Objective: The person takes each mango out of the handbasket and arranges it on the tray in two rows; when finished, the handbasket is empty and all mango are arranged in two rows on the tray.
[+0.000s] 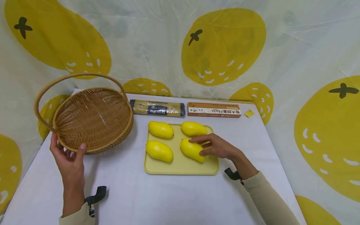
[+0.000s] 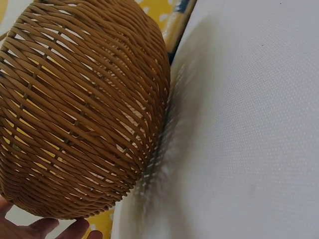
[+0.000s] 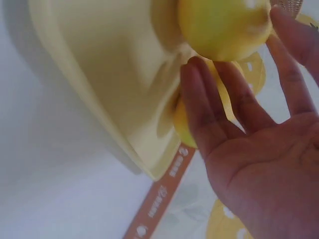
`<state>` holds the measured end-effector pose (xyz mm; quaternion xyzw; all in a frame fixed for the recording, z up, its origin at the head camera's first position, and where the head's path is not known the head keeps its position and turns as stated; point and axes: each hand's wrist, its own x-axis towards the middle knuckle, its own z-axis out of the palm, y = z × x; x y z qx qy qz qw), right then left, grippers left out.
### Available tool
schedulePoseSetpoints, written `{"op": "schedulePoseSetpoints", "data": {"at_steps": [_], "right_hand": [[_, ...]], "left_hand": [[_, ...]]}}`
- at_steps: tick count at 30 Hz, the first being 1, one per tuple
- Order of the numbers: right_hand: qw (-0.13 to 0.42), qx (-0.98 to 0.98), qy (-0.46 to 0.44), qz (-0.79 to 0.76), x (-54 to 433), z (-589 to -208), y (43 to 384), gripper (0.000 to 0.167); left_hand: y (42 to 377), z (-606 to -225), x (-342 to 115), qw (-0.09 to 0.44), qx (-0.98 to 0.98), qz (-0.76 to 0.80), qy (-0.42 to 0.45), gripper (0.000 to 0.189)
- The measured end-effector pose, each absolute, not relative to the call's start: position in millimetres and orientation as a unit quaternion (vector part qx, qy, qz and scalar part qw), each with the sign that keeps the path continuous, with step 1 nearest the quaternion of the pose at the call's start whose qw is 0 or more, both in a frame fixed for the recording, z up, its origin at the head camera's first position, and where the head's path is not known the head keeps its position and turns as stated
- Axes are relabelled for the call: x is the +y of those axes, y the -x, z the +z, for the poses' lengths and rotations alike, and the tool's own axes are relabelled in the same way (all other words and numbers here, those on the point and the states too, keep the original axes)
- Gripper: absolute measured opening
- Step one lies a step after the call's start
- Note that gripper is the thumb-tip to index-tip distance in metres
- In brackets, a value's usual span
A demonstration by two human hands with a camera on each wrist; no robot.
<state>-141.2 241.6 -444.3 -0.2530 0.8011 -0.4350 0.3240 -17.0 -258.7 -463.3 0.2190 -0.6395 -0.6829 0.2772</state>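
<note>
On the left, my left hand (image 1: 68, 159) grips the near left rim of a brown wicker basket (image 1: 92, 118) with an arched handle. The basket tilts with its inside facing me, and nothing lies in it. In the left wrist view its woven underside (image 2: 84, 109) fills the left, with fingertips below. My right hand (image 1: 216, 146) reaches over the near right yellow mango (image 1: 191, 150), thumb and fingers spread around its right end. Several mangoes sit in two rows on a pale yellow tray (image 1: 180, 170). In the right wrist view the mango (image 3: 224, 25) overlaps the fingertips.
Behind the tray lie a spaghetti pack (image 1: 157, 108) and a long pasta box (image 1: 214, 110). A small yellow packet (image 1: 248, 113) is right of the box. A fruit-printed curtain (image 1: 157, 47) hangs behind the white table (image 1: 126, 200).
</note>
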Motion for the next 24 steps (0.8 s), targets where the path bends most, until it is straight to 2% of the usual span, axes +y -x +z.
{"op": "schedulePoseSetpoints", "data": {"at_steps": [3,6,9,11,13,15,20,22,24], "right_hand": [[0.282,0.824,0.235,-0.432,250,-437,135,0.048],[0.227,0.856,0.207,-0.417,261,-428,128,0.047],[0.157,0.895,0.168,-0.381,277,-419,122,0.051],[0.107,0.924,0.138,-0.341,288,-415,118,0.056],[0.064,0.948,0.109,-0.292,298,-414,115,0.062],[0.027,0.967,0.090,-0.237,307,-416,113,0.068],[-0.057,0.990,0.063,-0.111,324,-426,113,0.089],[-0.089,0.992,0.049,-0.076,330,-430,115,0.097],[-0.117,0.991,0.039,-0.057,334,-432,118,0.103]], "left_hand": [[12,-456,-253,0.295,-0.691,-0.613,-0.245,0.086],[4,-444,-246,0.358,-0.760,-0.486,-0.241,0.081],[1,-428,-239,0.429,-0.804,-0.369,-0.184,0.075],[4,-415,-235,0.432,-0.836,-0.317,-0.119,0.072],[12,-404,-230,0.396,-0.873,-0.279,-0.055,0.074],[23,-396,-225,0.333,-0.911,-0.243,0.002,0.079],[54,-391,-217,0.173,-0.972,-0.146,0.068,0.111],[65,-392,-215,0.144,-0.979,-0.119,0.081,0.117],[73,-393,-213,0.139,-0.980,-0.104,0.093,0.114]]}}
